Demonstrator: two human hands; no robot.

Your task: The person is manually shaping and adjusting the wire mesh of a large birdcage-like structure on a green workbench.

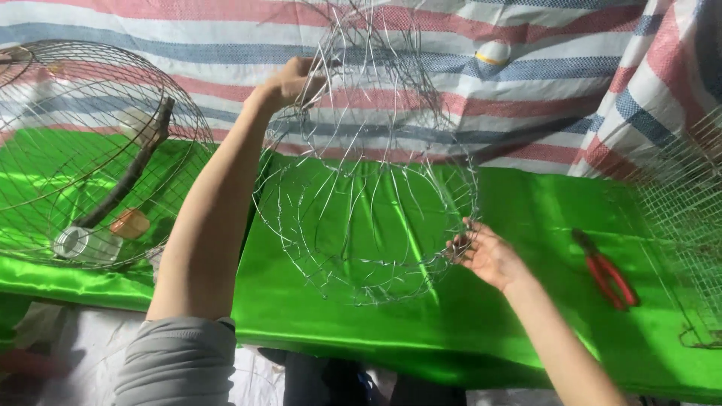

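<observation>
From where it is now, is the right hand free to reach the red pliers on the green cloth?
Probably not straight away: the right hand grips the rim of the wire basket and would have to let go. Otherwise the way looks free; the red pliers lie to its right on bare green cloth.

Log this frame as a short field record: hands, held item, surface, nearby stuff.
left hand: raised, gripping the top of the wire basket frame
right hand: fingers on the frame's lower right rim
frame: unfinished, loose wire ends, held above the cloth
surface: green satin cloth
right of hands: red-handled pliers, wire mesh panel
left: round wire cage with branch and cups inside
backdrop: striped tarp
</observation>
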